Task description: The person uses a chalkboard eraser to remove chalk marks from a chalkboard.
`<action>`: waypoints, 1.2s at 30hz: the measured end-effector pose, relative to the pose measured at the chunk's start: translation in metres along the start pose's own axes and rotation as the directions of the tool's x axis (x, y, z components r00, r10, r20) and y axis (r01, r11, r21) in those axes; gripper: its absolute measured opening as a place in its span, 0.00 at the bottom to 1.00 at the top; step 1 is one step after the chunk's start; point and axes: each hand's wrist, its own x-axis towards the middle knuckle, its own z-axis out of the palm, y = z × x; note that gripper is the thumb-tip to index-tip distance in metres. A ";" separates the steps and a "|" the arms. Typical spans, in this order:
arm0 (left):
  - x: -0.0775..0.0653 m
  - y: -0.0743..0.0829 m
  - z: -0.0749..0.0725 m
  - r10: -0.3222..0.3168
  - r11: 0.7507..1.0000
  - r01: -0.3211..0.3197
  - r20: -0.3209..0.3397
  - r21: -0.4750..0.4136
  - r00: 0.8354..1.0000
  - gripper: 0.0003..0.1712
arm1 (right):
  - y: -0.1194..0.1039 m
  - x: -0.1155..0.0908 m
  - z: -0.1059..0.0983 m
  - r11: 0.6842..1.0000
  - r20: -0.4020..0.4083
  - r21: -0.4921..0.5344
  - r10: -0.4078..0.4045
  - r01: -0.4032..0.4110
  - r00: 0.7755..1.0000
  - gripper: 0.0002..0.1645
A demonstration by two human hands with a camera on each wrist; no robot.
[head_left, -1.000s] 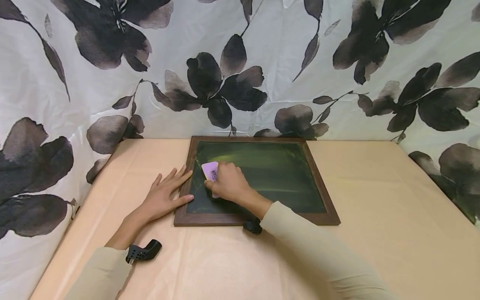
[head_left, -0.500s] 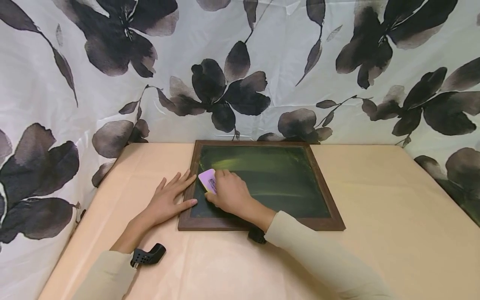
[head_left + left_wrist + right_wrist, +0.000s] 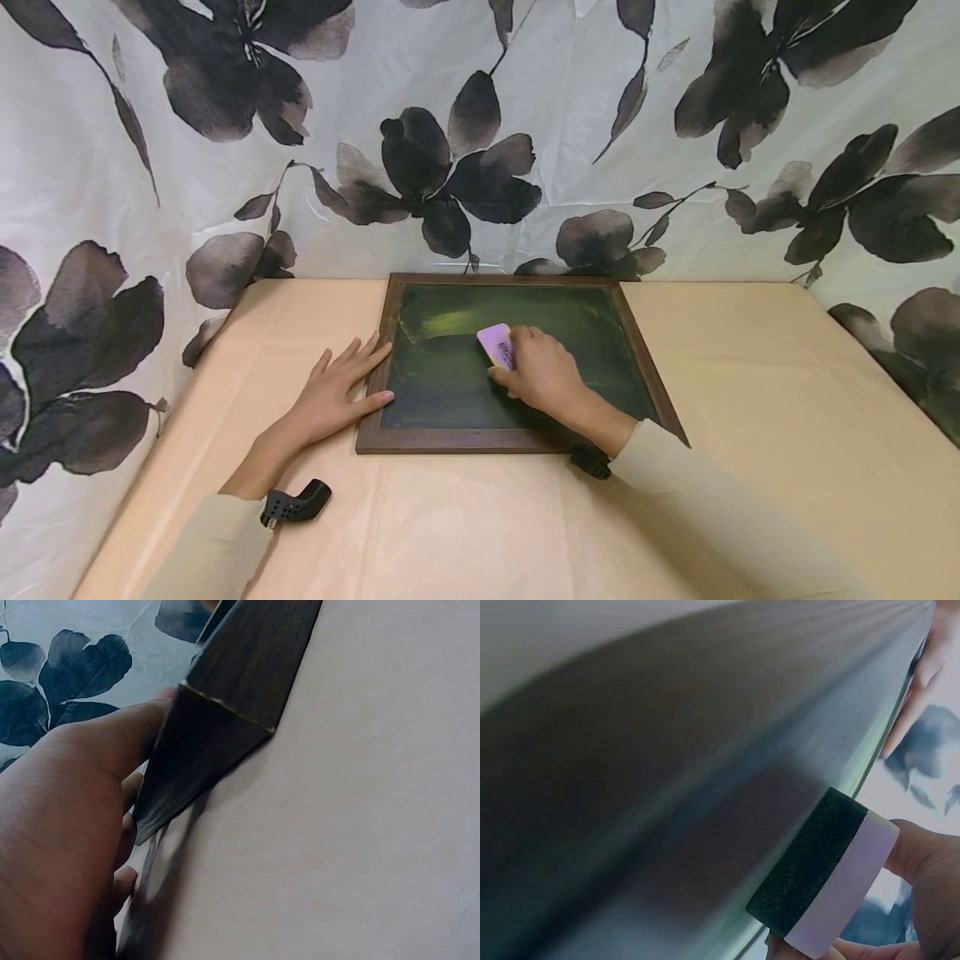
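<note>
A small green chalkboard (image 3: 442, 392) in a dark brown wooden frame lies on the table. My right hand (image 3: 543, 371) grips a chalkboard eraser (image 3: 495, 343) between thumb and fingers, near the board's middle. The right wrist view shows the eraser's dark felt pad (image 3: 810, 862) and its pale purple back. Printed dark lettering on that back is too small to read. My left hand (image 3: 330, 400) rests at the board's left edge, fingers spread and fairly straight, touching the frame. Close up in the left wrist view, the frame's corner (image 3: 232, 697) appears beside that hand (image 3: 60, 840).
A yellowish chalk smear (image 3: 450, 322) marks the board's upper left, with fainter traces at the upper right. The table (image 3: 765, 400) has a peach cover. Behind it hangs a white cloth (image 3: 577, 167) with dark flowers. Black cameras (image 3: 296, 502) are strapped to both wrists.
My right hand, gripping the eraser, shifted slightly left, then swept right from the board's left side to its middle. The chalk smear at the upper left looks smaller. My left hand stays at the frame.
</note>
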 end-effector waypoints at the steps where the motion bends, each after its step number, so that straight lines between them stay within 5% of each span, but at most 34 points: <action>1: 0.000 0.000 0.000 -0.001 1.000 0.001 0.002 0.001 1.000 0.45 | 0.008 -0.002 -0.002 1.000 -0.007 0.002 0.012 -0.012 1.000 0.39; 10: -0.003 -0.001 0.000 0.007 1.000 -0.007 -0.015 -0.010 1.000 0.44 | 0.071 -0.023 -0.025 0.994 -0.047 -0.015 0.110 -0.110 0.993 0.39; 16: -0.005 0.000 0.000 0.013 1.000 -0.013 -0.016 -0.004 1.000 0.44 | 0.098 -0.041 -0.037 0.985 -0.062 -0.043 0.167 -0.170 0.984 0.28; 25: -0.010 -0.001 -0.001 -0.002 1.000 0.002 -0.006 -0.016 1.000 0.44 | 0.107 -0.054 -0.037 0.991 -0.103 -0.094 0.084 -0.094 0.991 0.24; 36: -0.001 -0.001 0.000 0.013 1.000 -0.013 -0.009 -0.009 1.000 0.44 | 0.099 -0.040 -0.038 0.982 -0.097 -0.053 0.175 -0.181 0.980 0.29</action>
